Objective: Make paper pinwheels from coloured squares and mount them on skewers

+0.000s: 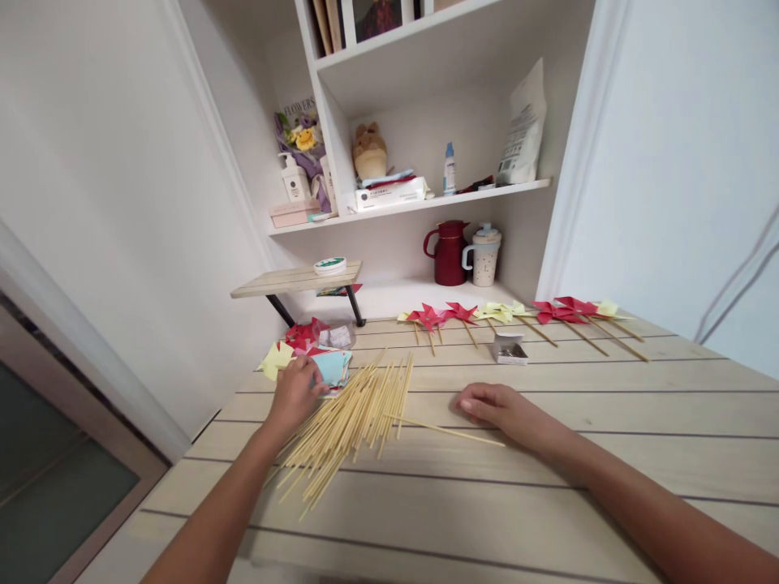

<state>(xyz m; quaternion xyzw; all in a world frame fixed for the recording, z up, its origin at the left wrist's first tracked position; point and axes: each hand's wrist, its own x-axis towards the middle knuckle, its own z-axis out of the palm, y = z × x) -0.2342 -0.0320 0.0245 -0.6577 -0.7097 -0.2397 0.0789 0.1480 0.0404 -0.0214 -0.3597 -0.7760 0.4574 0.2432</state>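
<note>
My left hand (297,391) is at the left of the table, its fingers bent down at the edge of a pile of coloured paper. A light blue sheet (333,367) lies just right of its fingers, and a yellow paper piece (275,360) shows behind them. What the fingertips pinch, if anything, is hidden. A loose heap of thin wooden sticks (356,414) lies beside this hand. My right hand (487,403) rests on the table with its fingers curled together and nothing visible in them. One single stick (454,431) lies apart, close to its wrist.
Red and yellow paper pinwheels on sticks (429,316) line the table's back edge. A small open box (510,349) with small items stands before them. Red paper pieces (304,333) lie near a small raised shelf (292,280). A red jug (449,253) and a lidded cup (485,258) stand behind.
</note>
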